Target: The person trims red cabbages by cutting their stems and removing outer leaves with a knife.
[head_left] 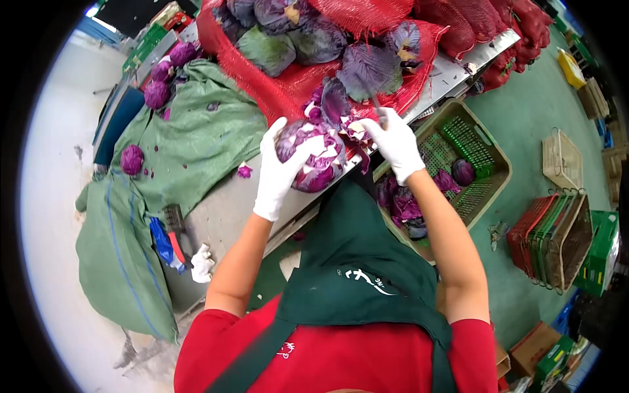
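Observation:
My left hand (278,167), in a white glove, is closed around a red cabbage (318,173) at the table's front edge; pale cut leaf bases show on its upper side. My right hand (396,144), also gloved, is closed on a knife (378,105), whose thin dark blade is blurred and points away from me. Trimmed outer leaves (335,103) lie just beyond the cabbage, between the two hands. Behind them, an opened red mesh sack (282,95) holds several untrimmed cabbages (318,42).
At my right stands a green plastic crate (498,154) with purple leaves and a cabbage inside. A green woven sack (177,131) drapes over the table's left side, near a red-handled tool (177,245) and crumpled white cloth (202,264). Stacked baskets (547,239) stand on the floor farther right.

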Tool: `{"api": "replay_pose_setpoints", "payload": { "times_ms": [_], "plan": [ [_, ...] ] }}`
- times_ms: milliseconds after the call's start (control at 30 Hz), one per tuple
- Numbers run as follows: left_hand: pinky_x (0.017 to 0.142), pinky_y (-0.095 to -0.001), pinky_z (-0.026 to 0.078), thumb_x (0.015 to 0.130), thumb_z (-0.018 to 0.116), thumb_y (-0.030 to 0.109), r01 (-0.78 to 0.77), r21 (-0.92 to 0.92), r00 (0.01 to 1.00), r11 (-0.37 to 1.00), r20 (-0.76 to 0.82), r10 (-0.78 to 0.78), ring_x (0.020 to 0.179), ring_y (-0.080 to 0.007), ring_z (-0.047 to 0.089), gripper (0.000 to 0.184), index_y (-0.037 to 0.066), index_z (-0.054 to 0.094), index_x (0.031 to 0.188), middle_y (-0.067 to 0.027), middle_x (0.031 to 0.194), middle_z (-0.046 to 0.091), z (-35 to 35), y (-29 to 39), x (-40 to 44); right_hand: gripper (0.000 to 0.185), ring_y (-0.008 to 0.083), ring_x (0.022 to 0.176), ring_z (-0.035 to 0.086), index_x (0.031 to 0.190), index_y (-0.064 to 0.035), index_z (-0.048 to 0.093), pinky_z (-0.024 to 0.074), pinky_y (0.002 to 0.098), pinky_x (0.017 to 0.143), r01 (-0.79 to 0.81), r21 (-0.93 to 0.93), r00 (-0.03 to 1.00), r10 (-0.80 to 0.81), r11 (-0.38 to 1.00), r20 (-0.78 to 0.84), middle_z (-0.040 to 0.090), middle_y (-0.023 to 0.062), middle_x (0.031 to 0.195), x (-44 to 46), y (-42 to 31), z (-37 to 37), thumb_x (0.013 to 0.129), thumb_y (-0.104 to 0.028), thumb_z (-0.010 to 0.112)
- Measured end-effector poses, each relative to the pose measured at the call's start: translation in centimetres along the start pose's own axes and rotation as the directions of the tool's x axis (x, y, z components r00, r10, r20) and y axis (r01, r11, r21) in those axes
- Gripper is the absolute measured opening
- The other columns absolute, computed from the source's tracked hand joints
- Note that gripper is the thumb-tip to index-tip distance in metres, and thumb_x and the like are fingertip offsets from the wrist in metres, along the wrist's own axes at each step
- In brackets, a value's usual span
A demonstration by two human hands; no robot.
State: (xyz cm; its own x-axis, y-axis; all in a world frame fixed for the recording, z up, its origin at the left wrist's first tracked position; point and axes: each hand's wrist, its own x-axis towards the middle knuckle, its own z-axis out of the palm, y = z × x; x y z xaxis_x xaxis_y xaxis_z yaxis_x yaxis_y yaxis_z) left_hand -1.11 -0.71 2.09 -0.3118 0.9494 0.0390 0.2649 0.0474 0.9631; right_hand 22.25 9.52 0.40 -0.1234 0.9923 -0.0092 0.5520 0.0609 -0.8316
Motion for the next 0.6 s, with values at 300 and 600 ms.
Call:
{"api": "replay_pose_setpoints", "payload": {
  "times_ms": [300, 600],
  "plan": [
    [0.111, -0.0342, 0.037, 0.086, 0.074, 0.024, 0.177, -0.318, 0.984, 0.931, 0.074, -0.162, 0.130, -0.0222, 0.048, 0.075, 0.005, 0.038, 0.149, -0.0133, 0.143, 0.048, -3.2, -2.0, 1.2, 0.025, 0.0286, 0.084, 0.068, 0.106, -0.0155, 0.064, 0.0551, 0.0368, 0.070, 0.435, -0.229, 0.859, -0.477, 0.871, -0.183, 0.066, 0.0069, 0.099, -1.4, 3.7, 3.7, 0.082, -0.014, 0.072],
    [0.114, -0.0349, 0.033, 0.092, 0.069, 0.026, 0.165, -0.626, 0.964, 0.762, -0.062, -0.260, 0.134, -0.0227, 0.044, 0.070, 0.003, 0.035, 0.149, -0.0137, 0.146, 0.046, -1.6, -2.5, 0.3, 0.020, 0.0263, 0.087, 0.068, 0.109, -0.0111, 0.067, 0.0551, 0.0355, 0.073, 0.128, -0.507, 0.917, -0.296, 0.853, -0.268, 0.068, 0.0078, 0.098, -9.7, 9.3, -8.8, 0.089, -0.015, 0.067]
  ]
}}
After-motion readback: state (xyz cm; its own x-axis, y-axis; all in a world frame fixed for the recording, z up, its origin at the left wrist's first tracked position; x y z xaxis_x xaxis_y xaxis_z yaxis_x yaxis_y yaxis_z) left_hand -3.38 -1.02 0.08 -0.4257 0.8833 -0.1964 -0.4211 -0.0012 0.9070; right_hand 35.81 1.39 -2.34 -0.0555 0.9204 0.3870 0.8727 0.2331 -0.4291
